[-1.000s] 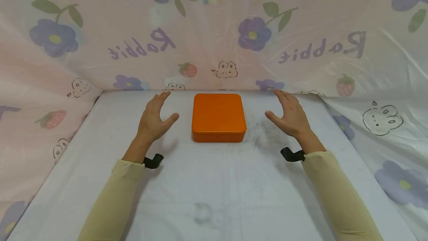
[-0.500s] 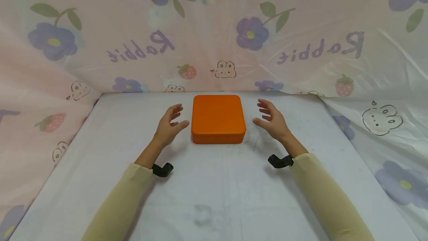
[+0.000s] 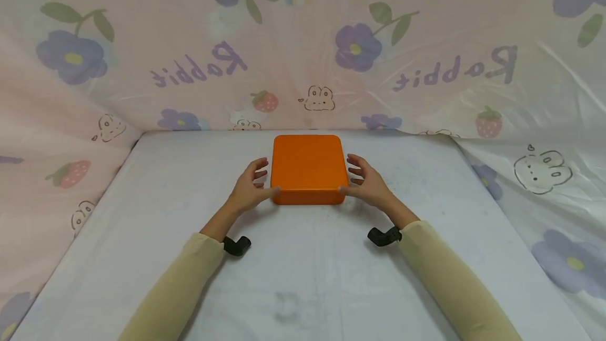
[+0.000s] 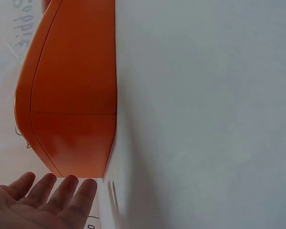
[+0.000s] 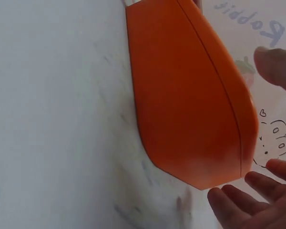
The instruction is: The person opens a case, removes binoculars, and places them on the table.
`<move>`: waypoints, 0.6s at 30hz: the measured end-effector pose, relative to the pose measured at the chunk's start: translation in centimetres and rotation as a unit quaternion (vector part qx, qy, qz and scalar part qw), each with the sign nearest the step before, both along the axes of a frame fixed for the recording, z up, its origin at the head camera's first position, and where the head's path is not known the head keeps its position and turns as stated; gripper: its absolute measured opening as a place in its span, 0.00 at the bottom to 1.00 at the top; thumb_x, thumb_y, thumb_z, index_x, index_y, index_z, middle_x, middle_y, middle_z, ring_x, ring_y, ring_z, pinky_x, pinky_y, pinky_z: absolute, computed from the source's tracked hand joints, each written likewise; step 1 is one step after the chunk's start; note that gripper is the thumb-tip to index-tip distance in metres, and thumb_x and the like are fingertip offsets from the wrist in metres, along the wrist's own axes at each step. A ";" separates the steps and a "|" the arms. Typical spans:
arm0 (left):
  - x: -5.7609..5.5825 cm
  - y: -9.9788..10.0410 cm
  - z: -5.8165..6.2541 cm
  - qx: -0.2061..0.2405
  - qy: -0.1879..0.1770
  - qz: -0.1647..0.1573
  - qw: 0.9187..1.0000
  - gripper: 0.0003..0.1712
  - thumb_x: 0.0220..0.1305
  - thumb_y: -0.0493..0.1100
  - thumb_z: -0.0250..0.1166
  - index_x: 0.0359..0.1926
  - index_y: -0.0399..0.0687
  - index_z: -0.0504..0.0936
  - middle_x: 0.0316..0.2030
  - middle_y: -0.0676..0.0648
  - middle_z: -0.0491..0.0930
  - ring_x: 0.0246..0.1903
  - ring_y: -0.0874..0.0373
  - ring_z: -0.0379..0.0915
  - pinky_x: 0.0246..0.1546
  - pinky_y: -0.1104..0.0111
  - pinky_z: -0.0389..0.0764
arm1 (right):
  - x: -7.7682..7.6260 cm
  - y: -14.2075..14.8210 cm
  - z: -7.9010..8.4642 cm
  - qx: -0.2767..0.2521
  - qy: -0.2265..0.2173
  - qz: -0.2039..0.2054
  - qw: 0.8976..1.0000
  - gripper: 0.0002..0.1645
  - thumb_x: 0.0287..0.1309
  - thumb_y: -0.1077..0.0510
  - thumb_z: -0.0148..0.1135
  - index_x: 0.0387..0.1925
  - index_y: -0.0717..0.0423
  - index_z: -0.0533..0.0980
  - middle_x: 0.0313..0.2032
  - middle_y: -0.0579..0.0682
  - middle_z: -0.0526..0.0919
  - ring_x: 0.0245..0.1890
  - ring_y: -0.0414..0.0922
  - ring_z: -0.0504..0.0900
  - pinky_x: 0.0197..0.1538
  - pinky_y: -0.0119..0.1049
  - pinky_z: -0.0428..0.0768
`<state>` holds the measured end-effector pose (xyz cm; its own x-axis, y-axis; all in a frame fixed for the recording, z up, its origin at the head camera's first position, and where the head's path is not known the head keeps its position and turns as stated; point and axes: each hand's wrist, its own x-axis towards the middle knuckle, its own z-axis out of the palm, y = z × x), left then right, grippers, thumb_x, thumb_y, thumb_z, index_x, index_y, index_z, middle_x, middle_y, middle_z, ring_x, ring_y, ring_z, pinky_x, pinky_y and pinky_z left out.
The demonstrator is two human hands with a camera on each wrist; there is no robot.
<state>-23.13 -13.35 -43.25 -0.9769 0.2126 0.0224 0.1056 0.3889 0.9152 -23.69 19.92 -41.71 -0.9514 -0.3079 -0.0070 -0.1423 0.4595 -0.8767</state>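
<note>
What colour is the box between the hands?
The box is orange; the head view shows it best.

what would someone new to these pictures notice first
The smooth, rounded-square orange box stands out first, far along the white tabletop. The bare left hand and bare right hand flank it. Behind hangs a pale pink sheet printed with purple flowers and backwards "Rabbit" lettering.

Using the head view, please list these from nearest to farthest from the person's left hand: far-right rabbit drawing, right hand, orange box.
1. Orange box: immediately to the right of the left hand.
2. Right hand: at the box's opposite side.
3. Rabbit drawing: on the curtain, past the table's right edge.
</note>
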 end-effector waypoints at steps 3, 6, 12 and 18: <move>0.0 0.2 0.1 0.006 -0.002 -0.003 1.000 0.52 0.52 0.47 0.74 0.73 0.49 0.55 0.71 0.46 0.58 0.68 0.47 0.61 0.66 0.53 0.68 | 0.0 -0.3 -0.3 0.003 -0.007 -0.001 1.000 0.60 0.47 0.50 0.75 0.75 0.46 0.49 0.74 0.52 0.54 0.69 0.58 0.64 0.65 0.53 0.70; 0.1 0.4 0.2 0.011 -0.005 -0.010 1.000 0.53 0.51 0.46 0.74 0.73 0.52 0.54 0.72 0.47 0.57 0.67 0.47 0.62 0.65 0.53 0.69 | -0.2 -0.6 -0.6 0.005 -0.012 -0.005 1.000 0.60 0.45 0.51 0.76 0.74 0.44 0.50 0.74 0.48 0.54 0.69 0.55 0.66 0.65 0.50 0.71; 0.0 0.8 0.1 0.036 -0.041 -0.019 0.998 0.54 0.51 0.43 0.75 0.74 0.57 0.52 0.73 0.48 0.54 0.66 0.46 0.65 0.63 0.55 0.72 | -0.3 -0.9 -0.8 0.002 -0.017 -0.005 1.000 0.60 0.44 0.53 0.77 0.74 0.42 0.51 0.75 0.46 0.53 0.69 0.54 0.66 0.66 0.48 0.70; -0.1 0.9 0.0 0.032 -0.054 -0.021 0.998 0.57 0.50 0.42 0.75 0.75 0.58 0.50 0.73 0.44 0.54 0.64 0.42 0.66 0.62 0.53 0.72 | -0.1 -1.0 -0.8 -0.004 -0.026 0.004 1.000 0.63 0.43 0.56 0.77 0.75 0.45 0.49 0.75 0.49 0.51 0.70 0.55 0.64 0.66 0.46 0.70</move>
<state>-23.21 -12.46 -43.27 -0.9648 0.2541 -0.0677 0.0196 0.3264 0.9450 -23.84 18.93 -42.49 -0.9472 -0.3160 -0.0534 -0.1005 0.4510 -0.8868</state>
